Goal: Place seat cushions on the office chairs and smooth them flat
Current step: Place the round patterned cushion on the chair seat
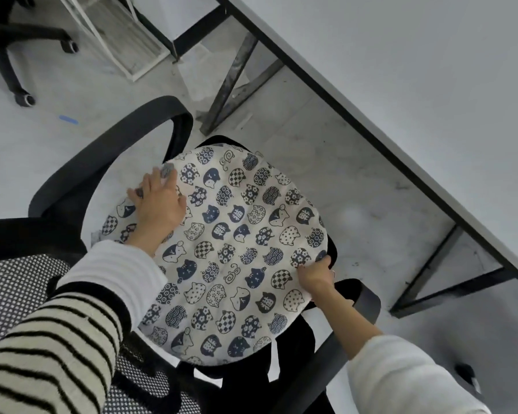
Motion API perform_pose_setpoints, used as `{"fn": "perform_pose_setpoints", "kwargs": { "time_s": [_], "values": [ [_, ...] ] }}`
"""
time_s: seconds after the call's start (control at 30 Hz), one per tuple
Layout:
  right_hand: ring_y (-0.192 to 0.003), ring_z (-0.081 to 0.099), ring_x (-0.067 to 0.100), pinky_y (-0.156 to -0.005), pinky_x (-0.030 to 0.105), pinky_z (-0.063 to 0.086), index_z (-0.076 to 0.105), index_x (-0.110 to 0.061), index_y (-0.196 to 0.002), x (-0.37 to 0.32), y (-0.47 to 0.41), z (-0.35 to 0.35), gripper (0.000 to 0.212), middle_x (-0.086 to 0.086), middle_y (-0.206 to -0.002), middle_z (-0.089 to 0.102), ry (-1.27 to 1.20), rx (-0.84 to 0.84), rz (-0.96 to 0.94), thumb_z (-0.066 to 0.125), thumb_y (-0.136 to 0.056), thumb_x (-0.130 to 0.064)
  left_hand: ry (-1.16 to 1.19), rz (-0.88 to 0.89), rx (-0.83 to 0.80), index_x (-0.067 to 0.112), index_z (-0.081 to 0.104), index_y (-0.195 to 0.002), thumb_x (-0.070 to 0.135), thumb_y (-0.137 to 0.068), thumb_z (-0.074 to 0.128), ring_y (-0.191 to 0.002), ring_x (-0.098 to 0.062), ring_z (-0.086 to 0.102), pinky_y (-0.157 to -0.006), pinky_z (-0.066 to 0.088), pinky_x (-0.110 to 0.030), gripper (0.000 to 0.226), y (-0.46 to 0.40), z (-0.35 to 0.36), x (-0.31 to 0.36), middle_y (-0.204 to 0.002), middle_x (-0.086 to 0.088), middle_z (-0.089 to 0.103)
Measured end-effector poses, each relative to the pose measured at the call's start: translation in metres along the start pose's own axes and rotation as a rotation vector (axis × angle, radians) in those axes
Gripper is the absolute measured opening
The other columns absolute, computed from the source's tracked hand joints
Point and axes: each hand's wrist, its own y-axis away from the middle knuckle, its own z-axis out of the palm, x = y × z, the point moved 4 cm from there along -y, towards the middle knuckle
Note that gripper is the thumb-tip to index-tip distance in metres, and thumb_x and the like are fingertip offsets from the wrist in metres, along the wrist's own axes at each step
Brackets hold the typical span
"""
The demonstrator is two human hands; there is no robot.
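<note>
A round white seat cushion (231, 252) printed with dark blue cat faces lies on the seat of a black office chair (108, 153). My left hand (159, 204) lies flat on the cushion's upper left part, fingers spread toward its edge. At the cushion's right edge my right hand (314, 276) pinches the rim, fingers curled round the fabric just above the right armrest (368, 300). The chair's mesh backrest (15, 288) is under my left arm at the lower left. The cushion covers nearly the whole seat.
A grey desk (416, 70) with a black metal frame (449, 258) runs diagonally across the upper right, close to the chair's front. Another chair's wheeled base (24, 49) stands at the top left beside a white rack (123, 40). The floor is pale grey.
</note>
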Motion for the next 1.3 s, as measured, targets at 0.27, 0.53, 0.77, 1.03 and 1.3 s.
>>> {"fn": "perform_pose_setpoints", "kwargs": {
  "time_s": [0.27, 0.53, 0.77, 1.03, 1.3],
  "values": [
    [-0.146, -0.005, 0.036, -0.118, 0.042, 0.006, -0.002, -0.032, -0.15, -0.023, -0.007, 0.006, 0.086, 0.015, -0.157, -0.015, 0.369, 0.028, -0.51, 0.058, -0.088, -0.043, 0.041, -0.036, -0.26, 0.041, -0.016, -0.144, 0.073, -0.077, 0.043, -0.138, -0.035, -0.029, -0.1, 0.001, -0.075, 0.095, 0.079, 0.075, -0.001, -0.148, -0.004, -0.039],
    [-0.14, -0.029, 0.032, -0.115, 0.06, -0.003, -0.017, -0.034, -0.146, -0.021, -0.008, 0.027, 0.1, 0.006, -0.152, -0.033, 0.868, 0.137, -0.745, 0.053, -0.081, -0.062, -0.176, 0.02, -0.465, 0.038, -0.04, -0.132, 0.088, -0.062, 0.037, -0.131, -0.038, -0.037, -0.098, 0.0, -0.079, 0.115, 0.138, 0.127, 0.006, -0.139, -0.008, -0.048],
    [-0.136, -0.034, 0.036, -0.111, 0.066, -0.005, -0.019, -0.036, -0.146, 0.011, 0.007, 0.05, 0.107, 0.006, -0.147, -0.042, 1.25, -0.005, -0.846, 0.049, -0.074, -0.075, -0.115, -0.025, -0.604, 0.037, -0.043, -0.13, 0.081, -0.057, 0.055, -0.132, -0.041, -0.036, -0.097, 0.005, -0.079, 0.131, 0.175, 0.134, 0.027, -0.137, -0.01, -0.052],
    [-0.135, -0.034, 0.042, -0.109, 0.069, -0.004, -0.022, -0.032, -0.145, 0.0, 0.005, 0.058, 0.106, 0.01, -0.147, -0.041, 1.357, -0.1, -0.757, 0.05, -0.077, -0.071, -0.176, -0.057, -0.769, 0.033, -0.041, -0.13, 0.065, -0.065, 0.066, -0.131, -0.046, -0.034, -0.097, 0.01, -0.078, 0.129, 0.172, 0.144, 0.038, -0.135, -0.016, -0.051],
    [-0.14, 0.028, 0.03, -0.109, 0.041, 0.032, 0.024, -0.017, -0.147, -0.028, 0.04, -0.005, 0.059, 0.012, -0.153, 0.027, 0.807, -0.305, -0.677, 0.047, -0.095, -0.031, 0.063, -0.026, -0.698, 0.018, 0.031, -0.144, 0.029, -0.093, 0.051, -0.128, -0.027, 0.044, -0.111, 0.033, -0.042, 0.055, 0.144, 0.063, 0.046, -0.146, -0.013, 0.036]
  ]
}}
